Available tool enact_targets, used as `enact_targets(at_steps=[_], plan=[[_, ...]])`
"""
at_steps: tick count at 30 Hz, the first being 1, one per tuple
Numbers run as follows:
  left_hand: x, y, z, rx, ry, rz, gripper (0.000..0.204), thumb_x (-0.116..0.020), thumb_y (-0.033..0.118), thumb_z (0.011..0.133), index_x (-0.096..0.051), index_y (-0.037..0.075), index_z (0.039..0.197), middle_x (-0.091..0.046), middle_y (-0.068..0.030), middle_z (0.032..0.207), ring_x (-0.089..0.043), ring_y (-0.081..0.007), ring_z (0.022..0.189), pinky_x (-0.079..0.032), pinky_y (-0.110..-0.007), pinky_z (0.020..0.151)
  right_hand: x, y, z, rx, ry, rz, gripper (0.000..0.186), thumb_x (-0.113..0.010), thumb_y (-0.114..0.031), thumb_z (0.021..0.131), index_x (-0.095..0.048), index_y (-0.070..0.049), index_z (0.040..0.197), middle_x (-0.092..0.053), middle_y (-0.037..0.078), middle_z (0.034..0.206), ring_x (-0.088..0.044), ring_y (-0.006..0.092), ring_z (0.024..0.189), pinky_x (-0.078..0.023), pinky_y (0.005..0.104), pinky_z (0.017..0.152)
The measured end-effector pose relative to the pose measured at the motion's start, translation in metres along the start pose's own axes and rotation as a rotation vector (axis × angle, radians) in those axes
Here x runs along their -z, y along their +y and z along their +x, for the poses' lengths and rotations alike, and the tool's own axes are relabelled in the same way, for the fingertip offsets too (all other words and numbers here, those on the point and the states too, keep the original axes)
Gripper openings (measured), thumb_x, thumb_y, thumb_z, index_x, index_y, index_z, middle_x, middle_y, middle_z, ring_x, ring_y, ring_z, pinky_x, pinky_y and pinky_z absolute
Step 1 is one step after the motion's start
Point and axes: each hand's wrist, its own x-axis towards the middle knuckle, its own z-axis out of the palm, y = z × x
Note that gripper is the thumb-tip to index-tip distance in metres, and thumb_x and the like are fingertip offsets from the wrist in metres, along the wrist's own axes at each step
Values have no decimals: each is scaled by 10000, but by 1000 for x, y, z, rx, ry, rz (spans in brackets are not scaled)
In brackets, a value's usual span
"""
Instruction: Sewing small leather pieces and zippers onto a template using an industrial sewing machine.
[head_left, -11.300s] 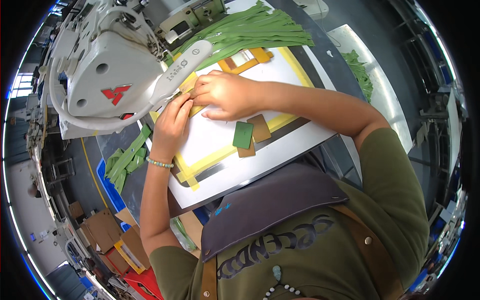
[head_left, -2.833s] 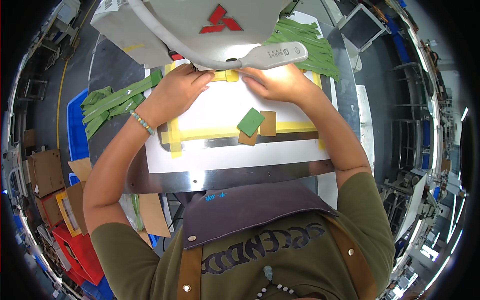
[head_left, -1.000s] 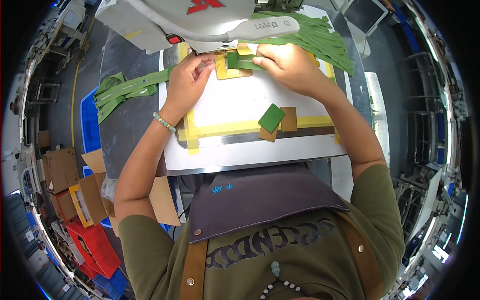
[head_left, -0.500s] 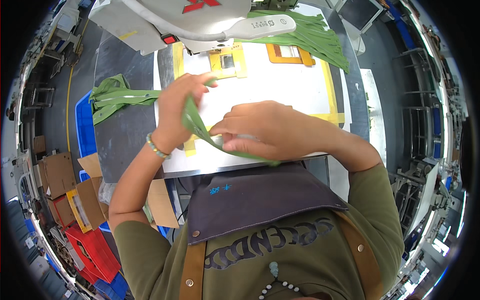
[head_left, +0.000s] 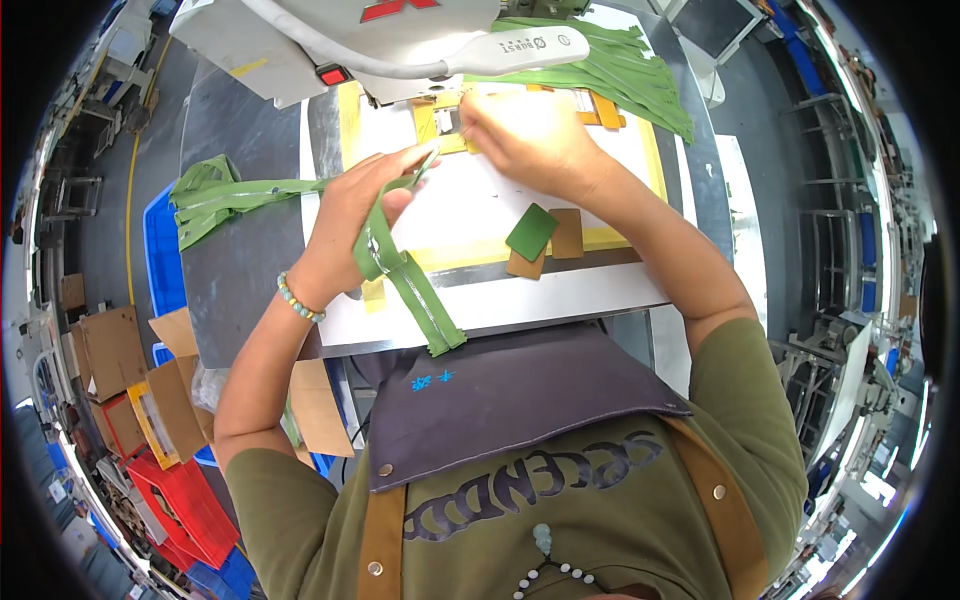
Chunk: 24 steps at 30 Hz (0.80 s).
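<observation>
The left hand (head_left: 345, 215), mid-left, pinches a strip (head_left: 420, 300), likely light, limp, best held by an end; right hand (head_left: 530, 145), upper centre, curled, hold unclear.

On the left are brown cardboard boxes (head_left: 105, 345), a red crate (head_left: 205, 502) and a yellow floor line (head_left: 130, 225).

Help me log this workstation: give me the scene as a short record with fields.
Left hand: holds a green zipper strip, one end hanging loose
Right hand: over the yellow frame, contact unclear
Surface: white sheet bordered with yellow tape
Cards: green card overlapping one brown card, another alongside
Behind: white sewing machine, fanned green strips
Left: bundle of green strips
</observation>
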Motion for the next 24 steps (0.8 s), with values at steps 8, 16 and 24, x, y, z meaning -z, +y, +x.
enact_targets(at_steps=[8, 16, 24], plan=[[17, -21, -15, 169, 375, -216, 658, -316, 465, 1186, -708, -55, 1281, -788, -118, 1141, -722, -196, 954, -564, -354, 881, 4, -1, 13, -45, 297, 90, 160, -759, -212, 989, -770, -78, 1075, -720, 95, 805, -675, 232, 671, -532, 346, 610], [108, -144, -73, 293, 724, 217, 344, -483, 188, 1141, -713, -20, 1289, -758, -151, 1264, -700, -230, 1186, -524, -367, 1050, 49, 13, -28, -228, -48, 321, 157, -754, -110, 977, -784, -28, 1108, -774, 94, 924, -650, 182, 706, -511, 305, 636], [249, -260, -175, 636, 840, 454, 364, -634, 101, 1046, -658, -38, 1382, -718, -173, 1338, -690, -275, 1220, -529, -390, 1040, 67, 13, -72, -60, -341, 466, 252, -781, -211, 942, -748, -62, 1142, -712, 91, 1039, -706, 262, 919, -552, 390, 799]])
